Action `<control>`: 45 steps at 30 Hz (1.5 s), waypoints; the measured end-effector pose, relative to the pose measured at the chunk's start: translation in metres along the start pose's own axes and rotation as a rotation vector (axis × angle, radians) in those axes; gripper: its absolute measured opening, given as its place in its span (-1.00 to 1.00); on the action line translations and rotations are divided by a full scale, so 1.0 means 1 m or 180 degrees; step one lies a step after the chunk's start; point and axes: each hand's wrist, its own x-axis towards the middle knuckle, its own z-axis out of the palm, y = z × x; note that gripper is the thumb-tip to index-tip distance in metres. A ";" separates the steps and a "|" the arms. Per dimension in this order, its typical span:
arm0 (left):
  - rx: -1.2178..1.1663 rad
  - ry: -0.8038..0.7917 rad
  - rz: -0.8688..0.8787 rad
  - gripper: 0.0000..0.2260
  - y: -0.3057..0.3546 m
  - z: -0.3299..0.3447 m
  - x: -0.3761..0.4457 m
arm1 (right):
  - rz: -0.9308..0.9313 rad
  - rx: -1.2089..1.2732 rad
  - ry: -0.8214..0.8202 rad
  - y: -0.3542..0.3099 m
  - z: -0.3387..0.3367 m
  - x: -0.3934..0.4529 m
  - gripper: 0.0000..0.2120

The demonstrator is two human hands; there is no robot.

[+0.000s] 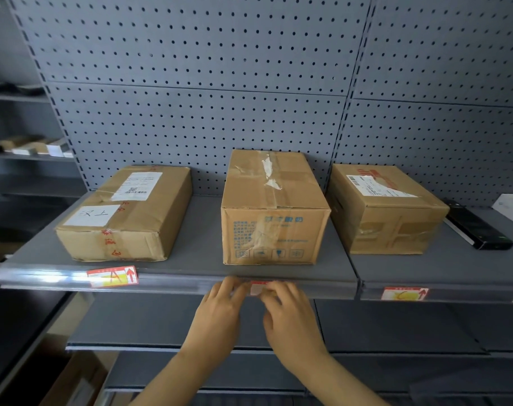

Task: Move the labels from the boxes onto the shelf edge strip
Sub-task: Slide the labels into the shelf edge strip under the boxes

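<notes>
Three cardboard boxes stand on the grey shelf: a flat left box (126,213), a taller middle box (274,209) and a right box (387,209). A red-and-white label marked A (112,276) sits in the shelf edge strip (176,281) below the left box. Another label (404,293) sits in the strip below the right box. Below the middle box, my left hand (220,312) and my right hand (290,315) both pinch a small red-and-white label (257,288) against the strip; fingers hide most of it.
A black flat device (477,228) lies on the shelf right of the right box, with a white item (512,209) behind it. A pegboard back wall rises behind the boxes. A lower shelf (161,320) sits below my hands. More shelving stands at far left.
</notes>
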 end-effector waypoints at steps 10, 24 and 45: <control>0.0369 0.0302 -0.0653 -0.59 -0.076 -0.049 -0.032 | -0.0428 0.0415 -0.0135 -0.071 0.044 0.040 -0.73; 0.0540 0.0243 -0.0682 -0.84 -0.242 -0.120 -0.056 | 0.0277 0.0541 0.0318 -0.207 0.101 0.114 -0.84; 0.0505 0.0248 -0.0265 -0.73 -0.247 -0.126 -0.046 | 0.0239 -0.0264 0.0217 -0.215 0.106 0.116 -0.81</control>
